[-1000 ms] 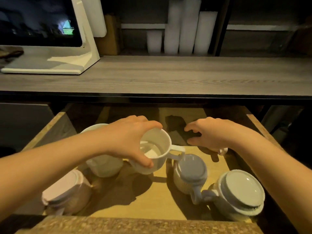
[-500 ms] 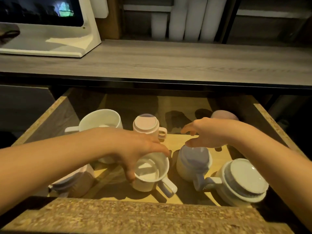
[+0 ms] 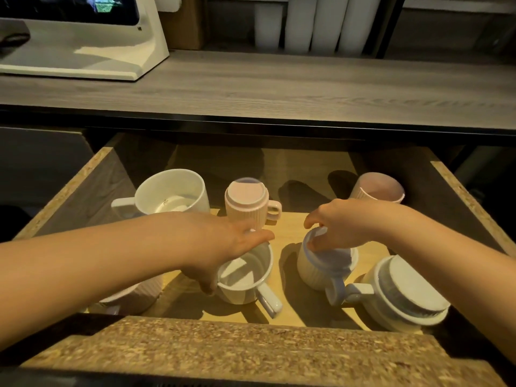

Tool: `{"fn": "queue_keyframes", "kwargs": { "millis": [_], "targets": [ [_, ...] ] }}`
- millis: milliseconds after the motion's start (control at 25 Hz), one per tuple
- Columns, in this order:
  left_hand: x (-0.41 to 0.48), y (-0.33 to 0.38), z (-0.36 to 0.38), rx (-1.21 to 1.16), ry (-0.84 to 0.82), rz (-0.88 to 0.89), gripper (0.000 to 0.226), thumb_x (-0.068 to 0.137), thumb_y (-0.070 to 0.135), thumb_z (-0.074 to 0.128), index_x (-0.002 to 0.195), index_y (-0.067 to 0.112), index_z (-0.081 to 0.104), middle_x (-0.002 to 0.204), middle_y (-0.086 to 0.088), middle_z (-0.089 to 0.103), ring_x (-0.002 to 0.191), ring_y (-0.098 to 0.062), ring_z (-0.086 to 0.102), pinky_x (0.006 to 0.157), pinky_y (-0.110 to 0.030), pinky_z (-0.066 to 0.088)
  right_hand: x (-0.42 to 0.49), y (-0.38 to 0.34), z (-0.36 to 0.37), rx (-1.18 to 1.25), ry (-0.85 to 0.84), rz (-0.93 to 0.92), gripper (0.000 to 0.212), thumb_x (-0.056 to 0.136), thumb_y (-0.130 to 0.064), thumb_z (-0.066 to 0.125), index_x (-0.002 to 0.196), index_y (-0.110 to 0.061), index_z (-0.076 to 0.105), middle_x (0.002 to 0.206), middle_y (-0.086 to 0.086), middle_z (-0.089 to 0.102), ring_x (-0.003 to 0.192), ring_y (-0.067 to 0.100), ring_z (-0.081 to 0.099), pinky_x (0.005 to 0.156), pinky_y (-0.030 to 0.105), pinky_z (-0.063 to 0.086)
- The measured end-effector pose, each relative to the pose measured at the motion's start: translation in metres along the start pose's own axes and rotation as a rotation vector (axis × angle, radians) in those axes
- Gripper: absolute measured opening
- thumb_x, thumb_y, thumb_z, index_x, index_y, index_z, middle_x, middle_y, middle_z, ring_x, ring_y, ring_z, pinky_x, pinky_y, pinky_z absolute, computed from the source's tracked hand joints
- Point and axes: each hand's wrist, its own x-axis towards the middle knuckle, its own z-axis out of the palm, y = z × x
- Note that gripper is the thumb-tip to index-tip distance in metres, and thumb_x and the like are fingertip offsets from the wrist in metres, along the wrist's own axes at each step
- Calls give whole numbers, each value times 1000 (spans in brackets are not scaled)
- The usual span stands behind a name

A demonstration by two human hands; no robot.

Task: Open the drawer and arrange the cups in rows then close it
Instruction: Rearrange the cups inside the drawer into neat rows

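The wooden drawer [image 3: 83, 188] is pulled out and holds several cups. My left hand [image 3: 223, 247] grips the rim of an upright white mug [image 3: 245, 277] standing on the drawer floor near the front. My right hand [image 3: 337, 224] rests on the base of an upside-down ribbed cup [image 3: 324, 269] with a bluish handle. Behind stand a large upright white mug [image 3: 173, 191], an inverted pink ribbed cup [image 3: 248, 205] and another pink cup [image 3: 377, 188]. An inverted white cup [image 3: 402, 294] sits at the front right. A pink ribbed cup [image 3: 134, 297] is partly hidden under my left forearm.
The drawer's chipboard front edge [image 3: 237, 350] runs across the bottom of the view. Above is a grey wooden counter [image 3: 279, 85] with a white screen stand [image 3: 111, 46] at the left and white cylinders [image 3: 312, 20] at the back.
My left hand has carried the white mug down and towards the front and set it on the drawer floor. My right hand has dropped onto the upside-down ribbed cup.
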Motion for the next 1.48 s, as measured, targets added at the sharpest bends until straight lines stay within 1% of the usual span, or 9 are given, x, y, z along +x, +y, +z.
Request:
{"fn": "queue_keyframes", "kwargs": {
  "millis": [160,240,320,520,840,960,1120,1320,1480],
  "targets": [
    [5,10,-15,-181,66,-171,61,85,58,48,133,22,38,122,-2,59,99,-17,60,81,-26,50,4,-4,8,40,-2,62,53,85,-49,59,126,-15,57,118,3,64,105,20,60,89,30,49],
    [14,21,-21,-169,59,-282,65,83,70,34,110,15,54,101,-4,63,86,-17,60,74,-25,47,5,-6,10,-29,-42,97,57,81,-56,59,121,-16,59,102,-1,65,91,17,59,76,26,46],
    [23,33,-21,-104,21,-329,68,79,74,32,96,13,58,92,-4,62,84,-18,60,76,-27,47,5,-10,10,-142,-49,121,61,77,-64,58,115,-17,60,84,-4,60,78,14,56,66,25,42],
    [24,37,-9,-27,76,-269,53,80,59,54,110,15,59,101,-3,67,88,-18,63,75,-26,52,6,-12,11,-190,-69,95,72,71,-68,61,121,-18,56,95,-2,61,87,18,58,72,26,45],
    [14,26,-17,2,-16,-139,76,74,66,57,135,26,36,126,-1,56,108,-20,55,90,-34,50,8,0,10,-78,-58,19,65,73,-55,69,123,-17,56,106,1,65,94,20,61,82,29,52],
    [19,10,-32,-290,71,-115,83,78,62,55,145,25,23,136,2,49,110,-18,52,93,-30,45,-4,23,-12,208,12,12,58,71,-44,75,119,-24,49,106,-2,57,99,22,58,83,35,57],
    [41,-2,-42,-733,362,-19,106,71,51,72,148,31,2,155,2,26,136,-17,35,108,-33,35,-36,56,-48,666,100,-155,61,64,-34,77,116,-34,46,112,-7,52,106,15,53,82,25,54],
    [45,-1,-33,-1179,563,293,92,65,39,81,138,41,25,140,18,41,126,1,44,104,-26,42,-38,59,-46,940,102,-359,79,50,-37,73,124,-31,46,120,-1,54,112,15,55,82,23,53],
    [39,2,-29,-1301,805,247,77,57,37,82,123,39,44,119,14,58,107,-3,59,78,-14,54,-30,54,-42,900,173,-411,77,56,-41,73,127,-33,46,121,-6,55,114,11,55,88,30,53]
  ]
}}
